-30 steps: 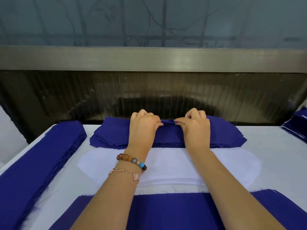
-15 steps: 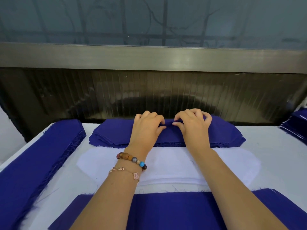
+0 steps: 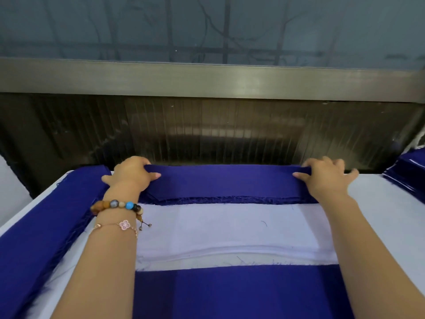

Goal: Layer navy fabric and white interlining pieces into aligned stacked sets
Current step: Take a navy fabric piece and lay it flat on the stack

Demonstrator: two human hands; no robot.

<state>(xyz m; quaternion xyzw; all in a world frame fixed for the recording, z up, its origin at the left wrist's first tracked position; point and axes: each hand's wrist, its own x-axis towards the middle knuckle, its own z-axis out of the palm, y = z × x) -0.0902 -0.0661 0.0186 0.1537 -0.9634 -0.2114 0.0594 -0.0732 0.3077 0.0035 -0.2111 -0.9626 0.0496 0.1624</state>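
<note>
1. Right: left grip point(image 3: 132, 173) and right grip point(image 3: 326, 176) each pinch one end of the top navy piece point(image 3: 225, 180), fingers curled over its far edge, thumbs on top.
2. The piece lies flat on the navy stack point(image 3: 230, 200) at the far side of the surface point(image 3: 391, 215); the near edge is frayed.
3. White interlining stack point(image 3: 230, 226), smooth with layered edges, sits just in front.
4. More woven navy: a long stack point(image 3: 41, 226) on the left and a flat sheet point(image 3: 230, 293) nearest.
</note>
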